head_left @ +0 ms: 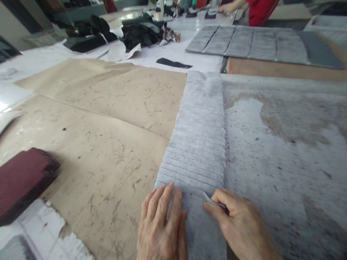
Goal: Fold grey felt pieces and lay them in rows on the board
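Observation:
A long strip of grey felt-like material [202,122] runs away from me along the table, marked with rows of crosswise pleats or slits. Flat on its near left part lies my left hand [162,224], fingers stretched out and side by side. My right hand [238,220] pinches a lifted edge of the grey strip between thumb and forefinger at its right side. The near end of the strip passes between both hands and out of the bottom of the view.
Brown paper [108,155] covers the table on the left, with a dark red block [25,184] on it. Stained white surface [271,173] lies at right. Farther back are grey pleated panels [252,41], black scraps [142,32], a black strip [173,63] and a person in red [260,11].

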`<state>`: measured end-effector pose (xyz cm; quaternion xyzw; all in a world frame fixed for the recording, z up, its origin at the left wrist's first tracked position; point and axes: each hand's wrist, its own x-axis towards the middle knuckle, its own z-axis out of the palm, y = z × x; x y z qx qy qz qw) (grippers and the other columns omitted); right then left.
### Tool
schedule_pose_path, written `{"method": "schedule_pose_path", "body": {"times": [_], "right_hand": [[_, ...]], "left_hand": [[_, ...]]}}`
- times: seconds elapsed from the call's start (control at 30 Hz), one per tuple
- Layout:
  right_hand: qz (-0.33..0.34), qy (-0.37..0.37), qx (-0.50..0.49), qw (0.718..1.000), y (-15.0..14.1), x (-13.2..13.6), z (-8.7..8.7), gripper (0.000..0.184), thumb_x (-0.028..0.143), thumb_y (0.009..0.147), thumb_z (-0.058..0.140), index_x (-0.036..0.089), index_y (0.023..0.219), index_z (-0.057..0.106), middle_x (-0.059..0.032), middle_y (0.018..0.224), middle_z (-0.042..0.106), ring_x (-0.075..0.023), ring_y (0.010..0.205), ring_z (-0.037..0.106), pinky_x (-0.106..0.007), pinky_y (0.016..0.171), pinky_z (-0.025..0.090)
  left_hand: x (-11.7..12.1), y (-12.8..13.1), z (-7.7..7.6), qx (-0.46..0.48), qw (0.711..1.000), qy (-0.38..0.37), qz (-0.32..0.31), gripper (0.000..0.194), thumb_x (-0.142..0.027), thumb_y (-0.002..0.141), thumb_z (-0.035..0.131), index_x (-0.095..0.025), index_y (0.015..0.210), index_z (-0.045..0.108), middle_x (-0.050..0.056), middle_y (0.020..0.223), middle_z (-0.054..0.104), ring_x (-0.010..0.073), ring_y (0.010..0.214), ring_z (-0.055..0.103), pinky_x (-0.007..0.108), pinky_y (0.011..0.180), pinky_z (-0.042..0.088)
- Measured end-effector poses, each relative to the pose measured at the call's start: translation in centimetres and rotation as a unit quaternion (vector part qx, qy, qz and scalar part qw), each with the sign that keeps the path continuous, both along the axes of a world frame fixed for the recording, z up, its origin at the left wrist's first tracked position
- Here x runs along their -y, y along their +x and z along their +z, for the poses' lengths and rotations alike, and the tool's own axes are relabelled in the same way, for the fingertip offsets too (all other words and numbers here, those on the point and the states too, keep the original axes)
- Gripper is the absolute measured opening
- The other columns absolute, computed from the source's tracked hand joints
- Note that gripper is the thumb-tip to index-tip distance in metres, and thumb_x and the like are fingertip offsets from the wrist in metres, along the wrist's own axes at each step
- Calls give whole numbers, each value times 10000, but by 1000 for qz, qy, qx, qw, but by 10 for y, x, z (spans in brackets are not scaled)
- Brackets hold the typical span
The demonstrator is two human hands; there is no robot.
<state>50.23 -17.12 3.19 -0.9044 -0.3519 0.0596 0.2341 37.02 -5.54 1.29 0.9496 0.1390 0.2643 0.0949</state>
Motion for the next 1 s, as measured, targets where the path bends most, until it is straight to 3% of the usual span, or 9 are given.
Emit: {"method": "schedule_pose_path", "body": {"times": [0.13, 0.33, 0.6, 0.8, 1.0], "right_hand": [[10, -4, 62, 998, -1, 0, -1, 285, 311, 771, 462, 215, 508, 414, 45, 453, 469, -110, 396, 458, -205, 380, 341], [9, -5, 111, 994, -3, 0, -1, 337, 340, 831, 378, 221, 515, 386, 36, 439, 478, -115, 369, 466, -221, 379, 348], [-32, 5, 117, 993, -9, 4, -3, 377, 465, 860, 348, 224, 609, 494, 19, 473, 561, -152, 384, 527, -253, 379, 375], [-40, 46, 49, 997, -9, 9, -1, 336, 453, 864, 382, 222, 667, 528, 22, 537, 602, -138, 473, 583, -221, 419, 419], [-22, 46, 87, 995, -5, 8, -8, 459, 523, 883, 294, 221, 622, 520, 14, 502, 597, -135, 431, 572, -206, 338, 381]], "left_hand": [[-3, 3, 3, -10, 1000, -7, 8, 361, -135, 788, 520, -108, 1148, 543, 146, 1214, 534, 292, 1124, 460, 466, 878, 425], [-9, 4, 3, -46, 998, 9, -34, 380, -190, 785, 553, -107, 1155, 555, 128, 1201, 556, 265, 1119, 476, 427, 918, 415], [-4, 5, 0, -31, 999, 11, -21, 380, -147, 779, 545, -80, 1152, 556, 149, 1194, 564, 278, 1108, 490, 451, 902, 431], [-2, 6, 3, -21, 1000, 11, -20, 369, -129, 784, 527, -69, 1147, 555, 157, 1173, 576, 282, 1095, 501, 454, 894, 430], [-1, 8, 4, -44, 999, 22, -8, 391, -201, 799, 504, -65, 1165, 538, 147, 1171, 580, 279, 1080, 504, 465, 920, 381]]}}
